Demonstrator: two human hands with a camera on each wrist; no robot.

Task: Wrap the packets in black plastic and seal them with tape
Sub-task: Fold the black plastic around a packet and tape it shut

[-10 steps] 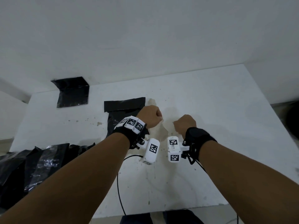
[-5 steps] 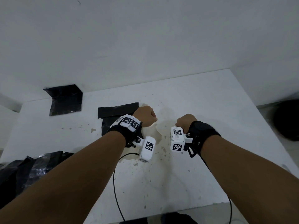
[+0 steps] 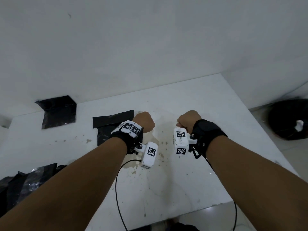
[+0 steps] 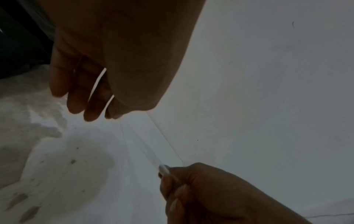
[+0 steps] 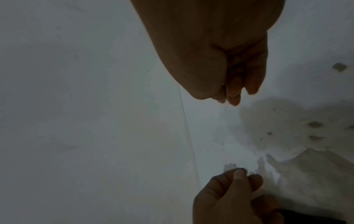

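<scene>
My left hand (image 3: 144, 121) and right hand (image 3: 189, 120) hang as fists above the white table (image 3: 191, 180), a hand's width apart. A faint strip of clear tape (image 4: 147, 144) stretches between them. In the left wrist view the left fingertips (image 4: 112, 114) pinch one end, and the right hand (image 4: 201, 189) grips the whitish other end. The right wrist view shows the right fingertips (image 5: 229, 98) pinched on the strip. A black wrapped packet (image 3: 110, 124) lies under my left wrist. A second black packet (image 3: 58, 112) leans on the wall at the back left.
Crumpled black plastic sheets (image 3: 25, 184) lie at the table's front left. A black bag (image 3: 290, 119) sits on the floor to the right. The white wall (image 3: 150, 55) rises just behind the table. A black cable (image 3: 118, 189) hangs over the front edge.
My two hands have drawn apart sideways, from almost touching to a hand's width apart. The head view has tipped up, showing more wall.
</scene>
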